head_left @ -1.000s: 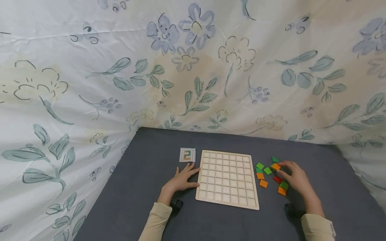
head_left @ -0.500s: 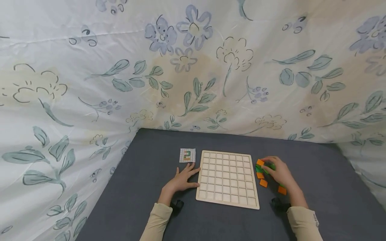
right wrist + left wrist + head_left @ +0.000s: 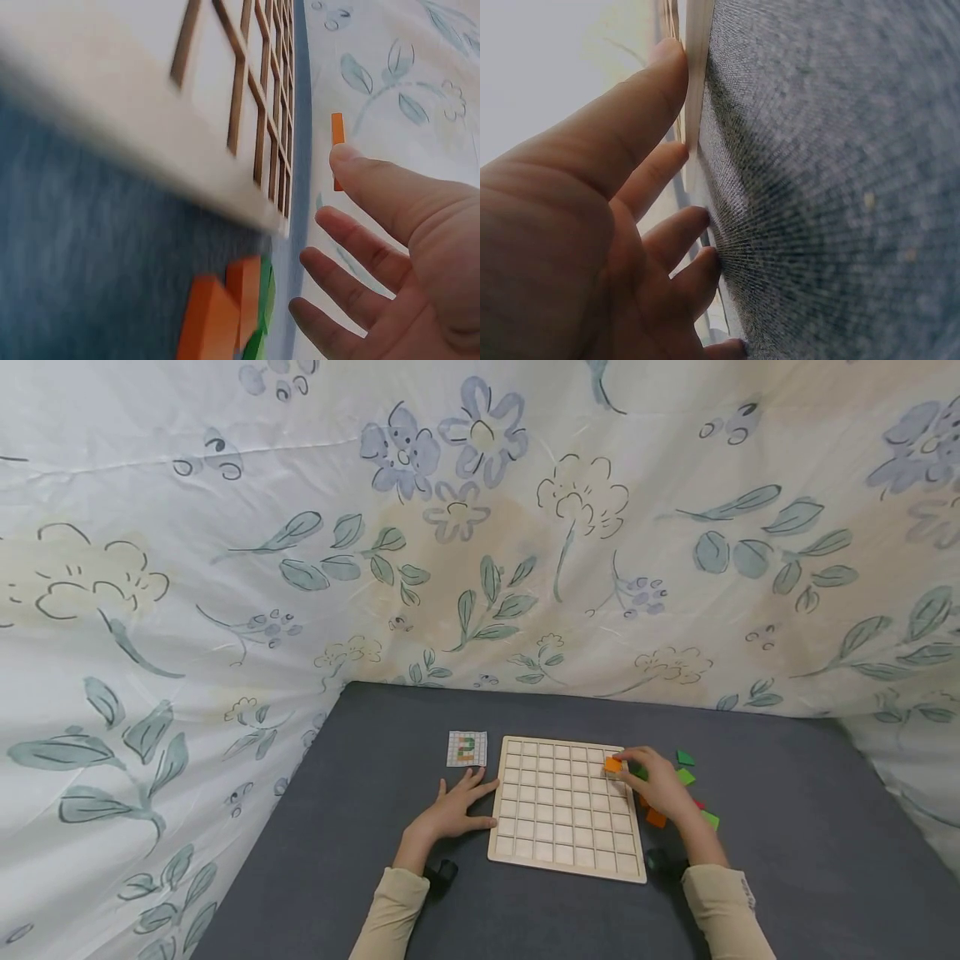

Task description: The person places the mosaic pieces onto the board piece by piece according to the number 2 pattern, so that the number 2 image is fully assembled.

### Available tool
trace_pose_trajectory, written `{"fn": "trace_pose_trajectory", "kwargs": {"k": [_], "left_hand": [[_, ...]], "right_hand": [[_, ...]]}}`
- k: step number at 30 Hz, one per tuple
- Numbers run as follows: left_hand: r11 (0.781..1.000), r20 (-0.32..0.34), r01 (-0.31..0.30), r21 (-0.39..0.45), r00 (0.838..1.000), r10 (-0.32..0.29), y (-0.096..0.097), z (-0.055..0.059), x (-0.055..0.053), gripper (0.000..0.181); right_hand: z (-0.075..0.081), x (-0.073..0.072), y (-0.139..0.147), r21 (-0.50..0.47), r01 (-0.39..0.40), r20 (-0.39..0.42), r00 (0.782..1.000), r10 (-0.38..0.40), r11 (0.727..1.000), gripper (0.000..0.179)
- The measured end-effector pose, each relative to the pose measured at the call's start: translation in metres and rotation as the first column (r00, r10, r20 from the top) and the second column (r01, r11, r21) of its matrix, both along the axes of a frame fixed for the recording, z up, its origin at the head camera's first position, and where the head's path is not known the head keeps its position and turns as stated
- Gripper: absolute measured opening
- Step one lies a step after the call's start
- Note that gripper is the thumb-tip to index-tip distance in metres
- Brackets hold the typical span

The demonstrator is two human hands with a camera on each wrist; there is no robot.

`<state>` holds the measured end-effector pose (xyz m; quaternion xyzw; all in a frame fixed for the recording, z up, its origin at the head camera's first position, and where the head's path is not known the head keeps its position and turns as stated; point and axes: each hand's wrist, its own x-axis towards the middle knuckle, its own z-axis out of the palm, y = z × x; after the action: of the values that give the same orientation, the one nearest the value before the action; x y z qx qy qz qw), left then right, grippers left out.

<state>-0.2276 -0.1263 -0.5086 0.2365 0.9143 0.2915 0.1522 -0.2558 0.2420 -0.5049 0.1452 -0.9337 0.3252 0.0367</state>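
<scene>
A pale wooden grid board (image 3: pixel 558 806) lies on the dark cloth, its square cells bare. My left hand (image 3: pixel 450 806) rests at the board's left edge with fingers spread; in the left wrist view the thumb (image 3: pixel 649 90) and a finger touch the rim. Over the board's far right corner, my right hand (image 3: pixel 660 781) pinches an orange square tile (image 3: pixel 612 765). The right wrist view shows that tile (image 3: pixel 337 150) edge-on at the thumb, raised above the board; the index finger is hidden behind it.
Right of the board lie loose tiles, among them a green tile (image 3: pixel 686 757), a light green tile (image 3: pixel 686 777) and an orange tile (image 3: pixel 656 818), partly covered by the right hand. A small pattern card (image 3: pixel 467 749) sits beyond the left hand. Floral fabric (image 3: pixel 480 527) hangs behind.
My right hand has carried the orange tile leftward from the loose tiles to above the board's far right corner. The left hand has stayed at the board's edge.
</scene>
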Motion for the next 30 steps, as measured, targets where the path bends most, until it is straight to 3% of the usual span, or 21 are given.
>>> {"fn": "trace_pose_trajectory", "kwargs": {"k": [18,30], "left_hand": [[1.000,-0.006,-0.007,-0.014,1.000,0.007,0.000,-0.001,0.000,0.071],[1.000,-0.006,-0.006,-0.013,1.000,0.006,0.001,0.000,0.001,0.070]], "right_hand": [[-0.005,-0.014,-0.041,-0.103,-0.124,-0.054,0.991,0.119,0.987,0.028],[-0.001,-0.022,-0.070,-0.084,-0.125,0.008,0.992,0.126,0.989,0.026]]}}
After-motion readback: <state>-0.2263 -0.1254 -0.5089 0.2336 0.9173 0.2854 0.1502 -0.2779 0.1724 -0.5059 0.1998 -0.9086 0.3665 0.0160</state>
